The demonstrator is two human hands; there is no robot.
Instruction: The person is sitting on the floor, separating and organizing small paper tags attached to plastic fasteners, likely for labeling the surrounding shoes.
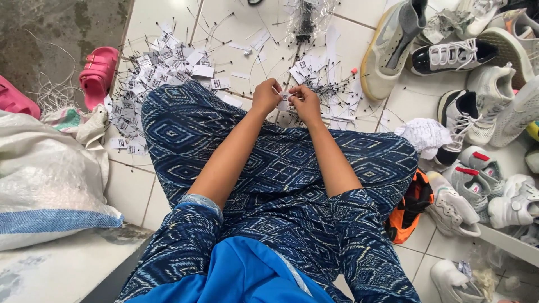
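Pinching one small white tag (285,97) between both hands above the crossed legs.
Left hand (266,96) and right hand (305,102) grip clamped on it; orientation unclear; white sack (45,174) contents hidden.

Small white paper tag (285,99), matt, pinched between left hand (265,96) and right hand (306,101). At ten o'clock, heap of like paper tags (163,64) on glossy white floor tiles (224,22). At nine, coarse woven plastic sack (45,174). At three, smooth synthetic sneakers (494,95). Underneath, patterned blue cloth trousers (269,168), soft-looking.
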